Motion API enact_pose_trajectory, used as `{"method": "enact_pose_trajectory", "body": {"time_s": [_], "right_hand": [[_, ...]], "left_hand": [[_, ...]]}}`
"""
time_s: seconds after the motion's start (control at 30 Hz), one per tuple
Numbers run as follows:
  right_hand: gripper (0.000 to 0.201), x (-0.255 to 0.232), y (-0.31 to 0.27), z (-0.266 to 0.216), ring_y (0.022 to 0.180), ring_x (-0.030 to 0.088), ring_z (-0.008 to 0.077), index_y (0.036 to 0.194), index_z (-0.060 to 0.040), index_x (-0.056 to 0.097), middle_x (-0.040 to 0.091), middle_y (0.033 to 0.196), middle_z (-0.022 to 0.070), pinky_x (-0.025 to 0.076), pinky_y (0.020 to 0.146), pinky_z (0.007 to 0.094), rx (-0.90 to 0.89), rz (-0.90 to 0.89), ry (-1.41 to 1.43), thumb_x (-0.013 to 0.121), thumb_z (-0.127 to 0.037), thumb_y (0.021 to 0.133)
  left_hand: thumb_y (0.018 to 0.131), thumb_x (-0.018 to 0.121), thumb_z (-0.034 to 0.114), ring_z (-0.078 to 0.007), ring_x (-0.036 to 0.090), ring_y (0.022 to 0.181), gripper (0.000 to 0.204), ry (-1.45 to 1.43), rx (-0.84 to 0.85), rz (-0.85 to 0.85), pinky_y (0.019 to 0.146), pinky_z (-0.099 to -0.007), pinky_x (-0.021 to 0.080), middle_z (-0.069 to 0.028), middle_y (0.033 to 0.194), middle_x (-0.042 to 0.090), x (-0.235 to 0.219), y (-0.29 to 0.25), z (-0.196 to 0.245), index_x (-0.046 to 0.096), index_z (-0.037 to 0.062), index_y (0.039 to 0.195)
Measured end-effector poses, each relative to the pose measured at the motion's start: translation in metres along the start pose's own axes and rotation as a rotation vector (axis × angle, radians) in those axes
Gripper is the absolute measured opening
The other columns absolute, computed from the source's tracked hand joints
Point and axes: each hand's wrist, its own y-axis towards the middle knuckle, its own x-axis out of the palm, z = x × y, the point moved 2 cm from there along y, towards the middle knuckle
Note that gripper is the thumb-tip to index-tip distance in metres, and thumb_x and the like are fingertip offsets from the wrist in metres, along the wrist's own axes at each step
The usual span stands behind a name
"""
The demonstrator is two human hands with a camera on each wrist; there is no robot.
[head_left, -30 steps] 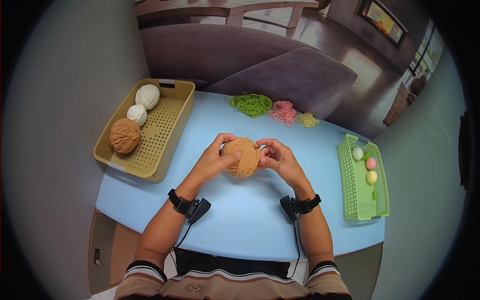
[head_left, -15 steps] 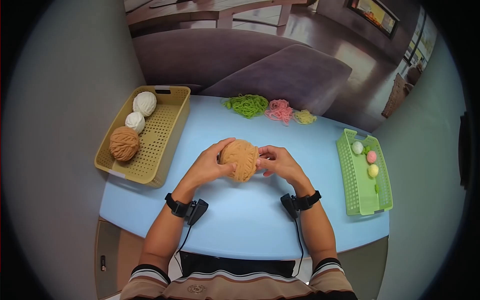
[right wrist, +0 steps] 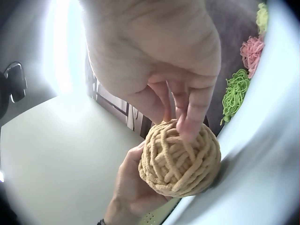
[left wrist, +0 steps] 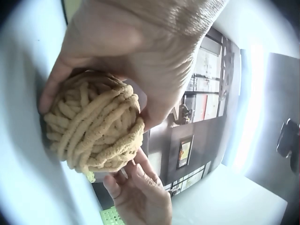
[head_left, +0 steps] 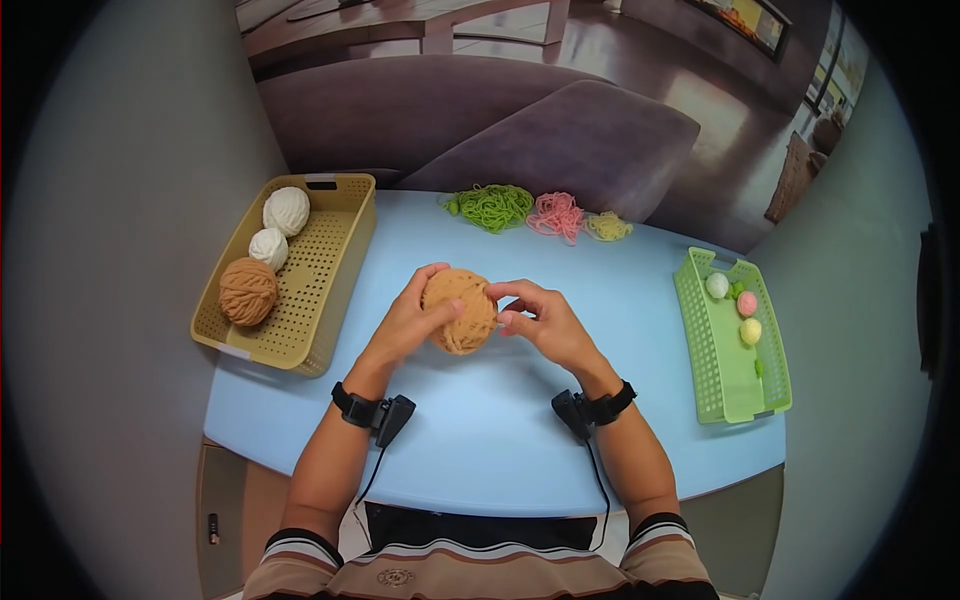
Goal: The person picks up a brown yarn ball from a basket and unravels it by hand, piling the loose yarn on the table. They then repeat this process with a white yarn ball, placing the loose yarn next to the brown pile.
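A tan ball of thick yarn is held over the middle of the blue table. My left hand grips its left side, with the thumb across the near face and the fingers round the far side. On the opposite side, my right hand has its curled fingers and thumb at the ball's surface. The right wrist view shows those fingertips pressed among the wound strands. Seen from the left wrist, the same ball sits between left thumb and fingers, the right hand close under it.
At left, a tan basket holds two white yarn balls and a brown one. Green, pink and pale yellow loose yarn lies along the back edge. A green basket with several small balls stands right.
Both hands have shifted slightly left with the tan ball, which has been turned. The right fingers moved off and back onto its upper right side. The head view has shifted a little.
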Motion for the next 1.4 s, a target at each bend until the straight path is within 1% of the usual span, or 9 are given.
{"method": "enact_pose_trajectory", "body": {"time_s": [0.1, 0.33, 0.63, 0.83, 0.93, 1.03, 1.13, 1.23, 1.4], "right_hand": [[0.034, -0.004, -0.003, -0.02, 0.098, 0.066, 0.0161, 0.129, 0.0009, 0.062, 0.063, 0.123, 0.0106, 0.058, 0.083, 0.0308, 0.002, 0.003, 0.294, 0.058, 0.0, 0.095], [0.039, -0.002, -0.004, -0.027, 0.1, 0.064, 0.0137, 0.131, -0.0027, 0.061, 0.062, 0.127, 0.0083, 0.06, 0.075, 0.0286, -0.045, 0.111, 0.126, 0.068, -0.008, 0.093], [0.048, 0.004, -0.005, -0.03, 0.087, 0.061, 0.0117, 0.132, -0.0057, 0.063, 0.059, 0.118, 0.0051, 0.058, 0.064, 0.0247, -0.041, 0.156, -0.018, 0.078, -0.019, 0.088], [0.047, 0.006, -0.004, -0.027, 0.083, 0.061, 0.0106, 0.13, -0.0049, 0.064, 0.057, 0.112, 0.0053, 0.058, 0.064, 0.0248, -0.06, 0.155, -0.001, 0.078, -0.021, 0.089], [0.046, 0.005, -0.003, -0.027, 0.083, 0.061, 0.01, 0.13, -0.005, 0.064, 0.056, 0.111, 0.0055, 0.059, 0.065, 0.0251, -0.098, 0.142, 0.021, 0.077, -0.021, 0.09], [0.048, 0.006, -0.004, -0.027, 0.082, 0.061, 0.0101, 0.133, -0.0056, 0.062, 0.055, 0.112, 0.0053, 0.059, 0.065, 0.025, -0.065, 0.13, 0.023, 0.076, -0.023, 0.09], [0.05, 0.007, -0.007, -0.029, 0.08, 0.062, 0.0097, 0.136, -0.0073, 0.061, 0.053, 0.112, 0.0048, 0.059, 0.064, 0.0248, 0.005, 0.141, 0.0, 0.075, -0.025, 0.091], [0.051, 0.008, -0.007, -0.03, 0.078, 0.062, 0.0093, 0.138, -0.0091, 0.059, 0.052, 0.111, 0.0044, 0.058, 0.062, 0.0246, 0.036, 0.139, 0.044, 0.073, -0.026, 0.093], [0.044, 0.006, -0.004, -0.023, 0.08, 0.063, 0.0102, 0.133, -0.0079, 0.061, 0.054, 0.115, 0.0049, 0.058, 0.064, 0.0249, 0.007, 0.125, 0.038, 0.072, -0.023, 0.093]], "left_hand": [[0.091, 0.06, 0.029, -0.024, 0.053, 0.129, 0.065, -0.243, -0.013, -0.048, 0.107, -0.0372, 0.045, -0.0136, 0.137, 0.055, -0.004, -0.002, 0.005, 0.039, 0.0041, 0.148], [0.097, 0.045, 0.036, -0.0273, 0.055, 0.13, 0.059, -0.684, -0.003, -0.157, 0.108, -0.0432, 0.046, -0.0146, 0.144, 0.054, -0.006, -0.002, -0.002, 0.044, 0.0021, 0.146], [0.106, 0.038, 0.045, -0.0269, 0.056, 0.13, 0.057, -0.679, -0.134, -0.07, 0.11, -0.0432, 0.045, -0.014, 0.141, 0.057, 0.012, -0.008, 0.008, 0.047, 0.0031, 0.144], [0.106, 0.039, 0.045, -0.0258, 0.056, 0.13, 0.055, -0.686, -0.085, -0.164, 0.109, -0.0409, 0.047, -0.0129, 0.141, 0.057, 0.011, -0.002, 0.002, 0.048, 0.0052, 0.143], [0.106, 0.038, 0.047, -0.0257, 0.056, 0.13, 0.056, -0.696, -0.095, -0.122, 0.109, -0.0414, 0.047, -0.0126, 0.14, 0.058, 0.013, -0.002, 0.001, 0.049, 0.006, 0.143], [0.105, 0.034, 0.054, -0.0251, 0.065, 0.118, 0.063, -0.659, -0.144, -0.135, 0.093, -0.0404, 0.058, -0.0137, 0.135, 0.061, 0.016, -0.004, 0.005, 0.049, 0.0065, 0.143], [0.103, 0.031, 0.062, -0.0239, 0.072, 0.101, 0.071, -0.57, -0.225, -0.19, 0.069, -0.0356, 0.065, -0.0146, 0.128, 0.065, 0.011, -0.003, 0.001, 0.049, 0.0074, 0.143], [0.102, 0.03, 0.066, -0.0227, 0.075, 0.089, 0.074, -0.53, -0.256, -0.098, 0.053, -0.0297, 0.063, -0.0149, 0.122, 0.068, 0.015, -0.004, 0.004, 0.049, 0.0071, 0.143], [0.103, 0.031, 0.063, -0.023, 0.071, 0.103, 0.072, -0.471, -0.216, -0.095, 0.069, -0.0351, 0.064, -0.014, 0.127, 0.065, 0.015, -0.009, 0.012, 0.047, 0.0064, 0.144]]}}
